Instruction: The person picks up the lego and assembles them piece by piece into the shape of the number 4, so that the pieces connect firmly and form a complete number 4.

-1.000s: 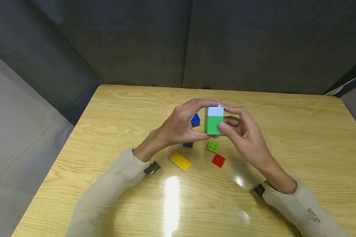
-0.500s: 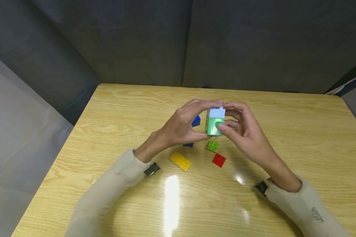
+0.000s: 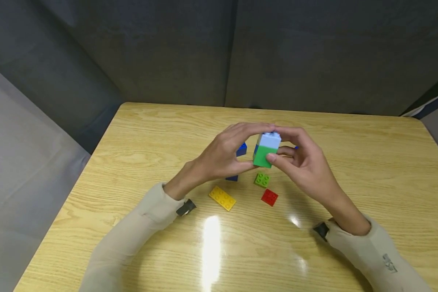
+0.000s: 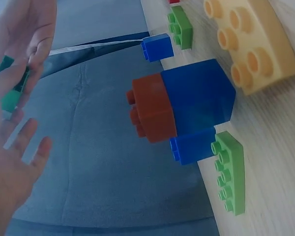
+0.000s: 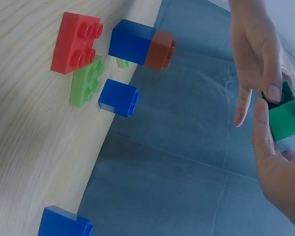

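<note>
Both hands hold a two-brick stack above the table, a light blue toy brick (image 3: 269, 140) on a green one (image 3: 263, 158). My left hand (image 3: 224, 151) grips it from the left, thumb under the green brick and fingers over the light blue top. From the right, my right hand (image 3: 306, 170) pinches it, with the thumb on the green front face and the index finger at the upper edge. In the right wrist view the underside of the green brick (image 5: 285, 119) shows as a dark hollow by the left thumb.
On the wooden table (image 3: 160, 134) lie a yellow brick (image 3: 222, 198), a lime brick (image 3: 262, 179) and a red brick (image 3: 269, 197). A brown brick (image 4: 152, 107) tops a large blue one (image 4: 199, 93). Beside them are a long lime brick (image 4: 231, 172) and several blue bricks.
The stack has tilted, its studded light blue top coming more into view, and shifted slightly right. The right hand has moved slightly right; both hands keep their hold.
</note>
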`<action>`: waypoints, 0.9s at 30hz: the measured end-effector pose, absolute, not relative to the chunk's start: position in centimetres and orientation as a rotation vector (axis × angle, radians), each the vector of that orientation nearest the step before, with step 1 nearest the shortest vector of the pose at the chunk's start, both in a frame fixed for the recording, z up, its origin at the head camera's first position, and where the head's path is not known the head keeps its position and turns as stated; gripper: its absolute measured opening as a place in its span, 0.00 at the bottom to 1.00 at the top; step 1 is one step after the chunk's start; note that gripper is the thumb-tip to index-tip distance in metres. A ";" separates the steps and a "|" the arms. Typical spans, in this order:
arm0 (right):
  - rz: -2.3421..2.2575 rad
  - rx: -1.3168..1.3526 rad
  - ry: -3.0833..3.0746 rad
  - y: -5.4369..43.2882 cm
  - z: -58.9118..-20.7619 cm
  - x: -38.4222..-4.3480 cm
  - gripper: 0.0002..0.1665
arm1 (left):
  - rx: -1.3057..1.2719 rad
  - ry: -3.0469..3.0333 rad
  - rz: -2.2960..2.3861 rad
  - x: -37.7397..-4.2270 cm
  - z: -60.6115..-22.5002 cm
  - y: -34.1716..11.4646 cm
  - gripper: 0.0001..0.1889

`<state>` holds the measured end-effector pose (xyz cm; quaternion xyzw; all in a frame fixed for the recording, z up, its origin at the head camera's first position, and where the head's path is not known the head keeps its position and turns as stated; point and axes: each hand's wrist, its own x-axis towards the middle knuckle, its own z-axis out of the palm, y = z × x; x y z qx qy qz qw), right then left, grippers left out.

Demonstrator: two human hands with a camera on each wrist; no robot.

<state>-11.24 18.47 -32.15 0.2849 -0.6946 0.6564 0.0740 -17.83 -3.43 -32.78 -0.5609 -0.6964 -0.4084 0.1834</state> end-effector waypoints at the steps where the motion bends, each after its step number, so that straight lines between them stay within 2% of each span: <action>1: 1.973 0.831 -2.097 18.5 -32.1 -11.2 0.33 | -1.586 -1.983 -1.149 -17.8 -32.8 -3.5 0.40; 4: 1.973 0.742 -2.143 18.8 -32.1 -11.1 0.32 | -1.599 -2.074 -1.173 -17.8 -32.8 -4.2 0.43; 7: 1.947 0.677 -2.191 19.1 -32.1 -11.1 0.31 | -1.575 -2.171 -1.229 -17.9 -33.0 -5.2 0.42; 16: 1.827 0.614 -2.302 20.0 -32.4 -11.2 0.30 | -1.374 -2.318 -1.295 -18.5 -34.4 -7.5 0.23; 19: 1.781 0.613 -2.305 20.5 -32.6 -11.3 0.32 | -1.311 -2.383 -1.294 -18.8 -34.9 -8.1 0.19; 24: 1.625 0.635 -2.372 21.2 -32.8 -11.5 0.42 | -1.256 -2.505 -1.301 -18.8 -35.3 -8.8 0.15; 27: 1.460 0.655 -2.455 21.6 -33.1 -11.5 0.40 | -1.249 -2.552 -1.295 -18.7 -35.4 -9.0 0.13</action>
